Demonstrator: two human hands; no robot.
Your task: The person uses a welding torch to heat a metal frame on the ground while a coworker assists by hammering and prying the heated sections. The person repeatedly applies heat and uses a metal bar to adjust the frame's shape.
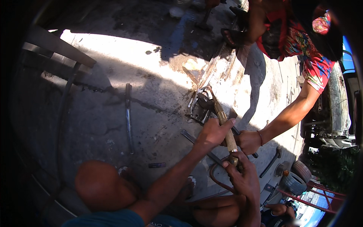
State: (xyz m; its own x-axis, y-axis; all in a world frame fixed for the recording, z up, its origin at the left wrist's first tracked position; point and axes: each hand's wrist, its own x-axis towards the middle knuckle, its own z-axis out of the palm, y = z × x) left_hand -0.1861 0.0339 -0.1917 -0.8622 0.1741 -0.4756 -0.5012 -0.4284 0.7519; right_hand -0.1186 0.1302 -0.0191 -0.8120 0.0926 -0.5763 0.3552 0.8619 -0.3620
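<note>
Closest to me, the right hand (242,173) pinches the back end of the brass torch (231,143), while the left hand (212,133) closes around its middle. Past them a co-worker's hand (248,142) grips a dark bar (236,131), and the torch points at the metal bracket (197,113) on the ground (102,126). The work looks midway: torch in position, bracket seemingly unfinished, no flame that I can make out.

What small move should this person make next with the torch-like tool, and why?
I'd perhaps ease the bent tip of the torch-like tool slightly toward the dark metal piece, slowly: the tip seems close to it, the left hand and right hand both hold the tool, and a co-worker's hand appears close beside it.
</note>
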